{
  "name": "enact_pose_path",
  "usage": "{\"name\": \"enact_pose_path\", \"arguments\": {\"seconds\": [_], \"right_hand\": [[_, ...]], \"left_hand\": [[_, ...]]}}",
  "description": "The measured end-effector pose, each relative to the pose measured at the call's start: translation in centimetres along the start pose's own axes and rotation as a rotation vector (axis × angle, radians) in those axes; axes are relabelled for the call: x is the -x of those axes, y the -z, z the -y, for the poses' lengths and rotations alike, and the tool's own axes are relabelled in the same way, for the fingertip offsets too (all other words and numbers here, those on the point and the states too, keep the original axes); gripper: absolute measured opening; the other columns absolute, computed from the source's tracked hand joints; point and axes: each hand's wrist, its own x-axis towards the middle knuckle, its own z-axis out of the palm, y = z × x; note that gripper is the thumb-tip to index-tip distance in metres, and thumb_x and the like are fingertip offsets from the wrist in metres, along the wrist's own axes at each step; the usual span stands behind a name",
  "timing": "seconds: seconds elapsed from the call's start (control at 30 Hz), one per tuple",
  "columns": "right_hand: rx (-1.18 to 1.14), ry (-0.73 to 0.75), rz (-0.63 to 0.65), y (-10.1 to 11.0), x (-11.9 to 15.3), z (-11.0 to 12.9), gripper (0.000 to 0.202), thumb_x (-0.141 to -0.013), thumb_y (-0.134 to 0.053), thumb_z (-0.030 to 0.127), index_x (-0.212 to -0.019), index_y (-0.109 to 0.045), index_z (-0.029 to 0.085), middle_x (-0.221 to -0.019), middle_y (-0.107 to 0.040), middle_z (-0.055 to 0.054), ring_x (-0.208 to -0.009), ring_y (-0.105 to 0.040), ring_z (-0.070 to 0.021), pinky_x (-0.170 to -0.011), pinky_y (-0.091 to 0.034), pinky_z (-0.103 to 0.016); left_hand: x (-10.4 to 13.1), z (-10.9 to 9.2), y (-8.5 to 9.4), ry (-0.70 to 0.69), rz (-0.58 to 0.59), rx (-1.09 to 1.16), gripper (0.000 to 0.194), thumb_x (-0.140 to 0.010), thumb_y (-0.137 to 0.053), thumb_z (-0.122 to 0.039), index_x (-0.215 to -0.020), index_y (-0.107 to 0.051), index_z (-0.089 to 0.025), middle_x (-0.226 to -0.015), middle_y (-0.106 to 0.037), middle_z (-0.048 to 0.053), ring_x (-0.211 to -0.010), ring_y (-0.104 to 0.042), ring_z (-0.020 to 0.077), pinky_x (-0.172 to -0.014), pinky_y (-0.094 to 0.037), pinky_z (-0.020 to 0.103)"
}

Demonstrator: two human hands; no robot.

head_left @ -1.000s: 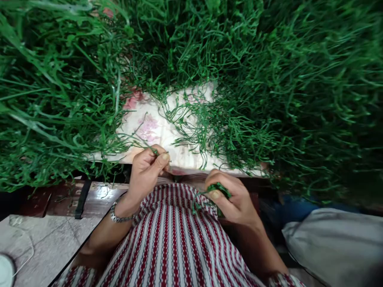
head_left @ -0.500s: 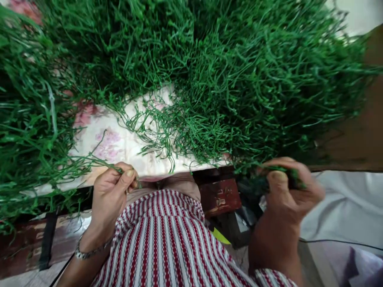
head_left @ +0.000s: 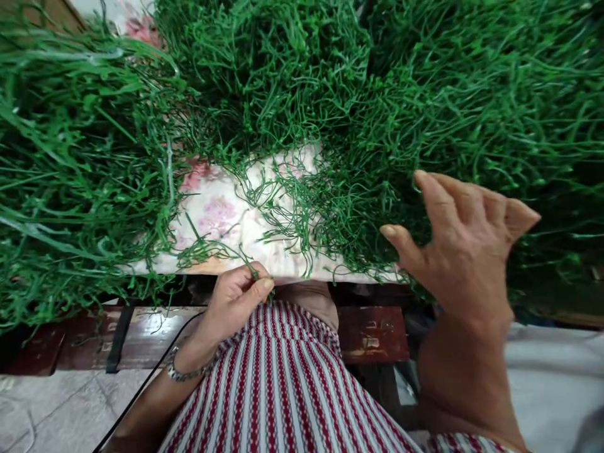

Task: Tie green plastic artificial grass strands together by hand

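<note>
A deep heap of thin green plastic stems (head_left: 358, 119) covers a floral cloth (head_left: 221, 214) on a low surface in front of me. My left hand (head_left: 238, 299) sits at the cloth's near edge, thumb and fingers pinched on a single green stem (head_left: 207, 248) that trails off to the left. My right hand (head_left: 465, 242) is raised with fingers spread, hovering over the right part of the heap and holding nothing. A metal bracelet (head_left: 182, 372) circles my left wrist. My red and white striped garment (head_left: 283, 390) fills the bottom centre.
A dark red wooden frame (head_left: 372, 327) runs under the cloth's near edge. Grey tiled floor (head_left: 51, 409) lies at the lower left, crossed by a thin black cable (head_left: 141, 384). Pale fabric (head_left: 552, 371) lies at the lower right.
My right hand let go of the clump of green stems it held and rose open over the heap. My left hand kept its pinch on the stem.
</note>
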Motion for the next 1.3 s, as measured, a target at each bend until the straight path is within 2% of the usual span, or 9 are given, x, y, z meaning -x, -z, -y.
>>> {"name": "enact_pose_path", "arguments": {"seconds": [0.33, 0.53, 0.6, 0.73, 0.8, 0.87, 0.97, 1.1, 1.3], "right_hand": [[-0.091, 0.133, -0.292, -1.1, -1.7, 2.3, 0.051, -0.074, -0.063, 0.05, -0.116, -0.058, 0.022, -0.1, -0.064, -0.01, -0.094, -0.055, -0.029, -0.087, -0.036, -0.05], [-0.308, 0.181, -0.42, 1.1, -2.5, 5.1, 0.021, -0.081, -0.057, 0.031, -0.098, -0.067, 0.022, -0.086, -0.068, -0.005, -0.084, -0.059, -0.0239, -0.085, -0.039, -0.047], [-0.544, 0.246, -0.288, 1.5, -2.8, 7.1, 0.021, -0.082, -0.055, 0.03, -0.098, -0.065, 0.021, -0.083, -0.067, -0.004, -0.075, -0.06, -0.0195, -0.076, -0.045, -0.04], [-0.805, 0.407, 0.229, 0.5, -3.1, 11.3, 0.023, -0.086, -0.051, 0.035, -0.092, -0.062, 0.015, -0.087, -0.067, -0.007, -0.079, -0.062, -0.0196, -0.071, -0.051, -0.036], [-0.846, 0.418, 0.266, -0.3, -2.9, 12.5, 0.019, -0.088, -0.048, 0.029, -0.084, -0.061, 0.015, -0.083, -0.068, -0.007, -0.077, -0.063, -0.0182, -0.069, -0.052, -0.033], [-0.87, 0.388, 0.188, -0.7, -2.3, 12.7, 0.012, -0.087, -0.05, 0.022, -0.083, -0.06, 0.016, -0.081, -0.068, -0.005, -0.077, -0.063, -0.0166, -0.069, -0.052, -0.03], [-0.88, 0.371, 0.062, -0.8, -0.9, 12.2, 0.007, -0.083, -0.056, 0.018, -0.09, -0.059, 0.018, -0.082, -0.068, -0.004, -0.077, -0.062, -0.0156, -0.071, -0.052, -0.031], [-0.826, 0.473, 0.036, -1.1, 1.3, 12.7, 0.023, -0.082, -0.058, 0.02, -0.105, -0.057, 0.019, -0.078, -0.067, -0.003, -0.065, -0.058, -0.0145, -0.061, -0.05, -0.031], [-0.761, 0.6, 0.07, -2.4, 2.7, 15.6, 0.028, -0.083, -0.057, 0.026, -0.109, -0.057, 0.014, -0.091, -0.068, -0.007, -0.084, -0.062, -0.0196, -0.071, -0.053, -0.035]], "left_hand": [[-0.4, -0.3, -1.2, 0.011, 0.209, -0.143, 0.02, -0.082, -0.051, -0.026, -0.064, -0.052, -0.015, -0.056, -0.045, -0.004, -0.053, -0.039, 0.0077, -0.052, -0.032, 0.019], [-0.5, 0.0, -1.1, -0.065, 0.234, -0.299, 0.022, -0.08, -0.052, -0.023, -0.06, -0.053, -0.016, -0.054, -0.047, -0.002, -0.053, -0.041, 0.0098, -0.052, -0.033, 0.022], [-0.5, 0.4, -1.3, -0.112, 0.225, -0.286, 0.019, -0.079, -0.052, -0.021, -0.062, -0.056, -0.016, -0.054, -0.05, -0.002, -0.052, -0.043, 0.0103, -0.049, -0.035, 0.022], [-0.4, 0.7, -2.0, -0.225, 0.183, -0.301, 0.012, -0.075, -0.053, -0.013, -0.066, -0.061, -0.017, -0.056, -0.057, 0.0, -0.051, -0.049, 0.0124, -0.047, -0.037, 0.023], [-0.2, 0.4, -2.0, -0.235, 0.187, -0.353, 0.013, -0.073, -0.053, -0.01, -0.067, -0.062, -0.017, -0.058, -0.059, 0.001, -0.052, -0.051, 0.0132, -0.048, -0.037, 0.024], [0.2, 0.1, -1.4, -0.217, 0.187, -0.357, 0.013, -0.073, -0.053, -0.01, -0.076, -0.064, -0.017, -0.065, -0.062, 0.001, -0.056, -0.052, 0.0133, -0.052, -0.038, 0.024], [1.3, 0.1, 0.1, -0.161, 0.08, -0.118, 0.017, -0.076, -0.059, -0.02, -0.092, -0.063, -0.019, -0.077, -0.064, 0.002, -0.064, -0.054, 0.0127, -0.059, -0.041, 0.024], [2.2, 0.5, 1.2, -0.082, -0.062, 0.462, 0.03, -0.079, -0.054, -0.045, -0.093, -0.063, -0.019, -0.081, -0.064, 0.004, -0.052, -0.051, 0.0103, -0.05, -0.041, 0.024], [1.8, -0.1, 1.1, 0.013, -0.347, 0.593, 0.013, -0.067, -0.072, -0.025, -0.071, -0.065, -0.015, -0.06, -0.062, 0.0, -0.052, -0.054, 0.0091, -0.056, -0.045, 0.022]]}}
